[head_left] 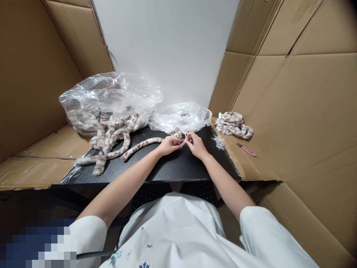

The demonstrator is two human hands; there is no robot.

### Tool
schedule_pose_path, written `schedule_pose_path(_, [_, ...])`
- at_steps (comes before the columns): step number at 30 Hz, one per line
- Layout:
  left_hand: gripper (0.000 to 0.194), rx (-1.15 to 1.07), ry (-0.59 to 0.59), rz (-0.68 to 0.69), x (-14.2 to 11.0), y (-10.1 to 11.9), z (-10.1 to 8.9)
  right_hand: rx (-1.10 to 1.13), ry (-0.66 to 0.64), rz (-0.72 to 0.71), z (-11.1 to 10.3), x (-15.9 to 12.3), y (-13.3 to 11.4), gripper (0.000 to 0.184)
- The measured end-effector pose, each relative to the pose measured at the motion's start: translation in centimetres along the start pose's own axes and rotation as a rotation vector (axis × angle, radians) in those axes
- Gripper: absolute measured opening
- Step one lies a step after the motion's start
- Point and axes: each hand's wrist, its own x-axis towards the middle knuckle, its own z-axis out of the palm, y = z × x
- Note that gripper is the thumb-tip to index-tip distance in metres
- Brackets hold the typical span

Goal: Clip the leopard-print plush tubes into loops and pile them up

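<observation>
Above the black tabletop, my left hand is closed around the end of a spotted plush strip and one side of a thin whitish ring. The strip trails away to the left across the table. My right hand pinches the ring's other side with its fingertips, close to the left one. How the ring and strip are joined is too small to make out.
A pile of spotted plush strips spills from a clear plastic bag. Behind my hands lies another plastic bag with whitish contents. On the right are bundled plush strips, pink-handled snips and white fluff. Cardboard walls flank the table.
</observation>
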Motion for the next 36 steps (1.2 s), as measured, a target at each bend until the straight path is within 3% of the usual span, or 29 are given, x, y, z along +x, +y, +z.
schedule_pose_path(8, [0.035, 0.213, -0.011, 0.131, 0.1, 0.1, -1.0, 0.297, -0.211, 0.158, -1.1, -1.0, 0.0, 0.025])
schedule_pose_path(13, [0.042, 0.252, -0.075, 0.143, 0.2, -0.2, -1.5, 0.576, -0.154, 0.343, -1.8, -0.6, 1.0, 0.04])
schedule_pose_path(23, [0.043, 0.282, -0.026, 0.152, 0.2, 0.3, -1.4, 0.923, -0.268, 0.51, -3.1, -2.0, -3.3, 0.05])
schedule_pose_path(29, [0.042, 0.348, -0.141, 0.173, 0.2, 0.4, -1.1, 0.978, -0.26, 0.576, -5.5, -2.4, -3.2, 0.053])
schedule_pose_path(36, [0.035, 0.36, -0.077, 0.105, 0.2, 0.4, -0.9, 0.912, -0.416, 0.506, -6.7, -4.2, -4.4, 0.043])
